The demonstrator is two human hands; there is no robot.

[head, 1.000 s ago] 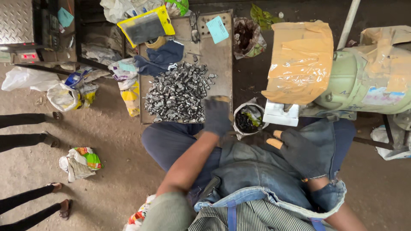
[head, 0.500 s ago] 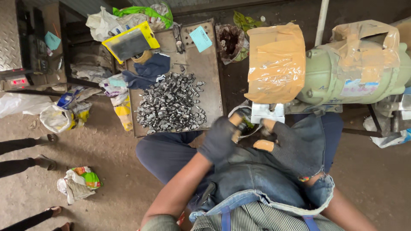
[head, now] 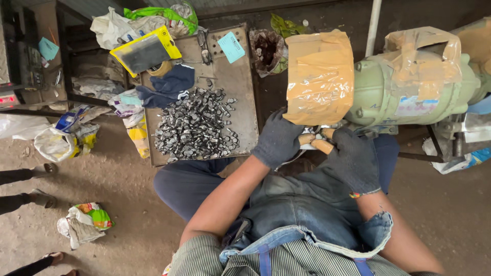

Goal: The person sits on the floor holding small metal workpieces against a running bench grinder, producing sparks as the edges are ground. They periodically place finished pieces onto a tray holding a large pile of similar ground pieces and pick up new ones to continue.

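Left hand (head: 277,138) and right hand (head: 353,158), two dark knit gloves, curl together under the tape-wrapped green motor (head: 409,89); their grip stays hidden; one heap of grey metal pieces (head: 194,125) sits on the steel tray (head: 240,87)

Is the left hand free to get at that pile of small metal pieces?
Probably yes: the left hand sits just right of the tray, with bare tray between it and the pile of metal pieces.

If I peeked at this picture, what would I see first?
First the big green machine at upper right, partly wrapped in brown tape. Just under it two gloved hands, left hand and right hand, meet. Left of them a shiny pile of metal pieces lies on a metal tray.
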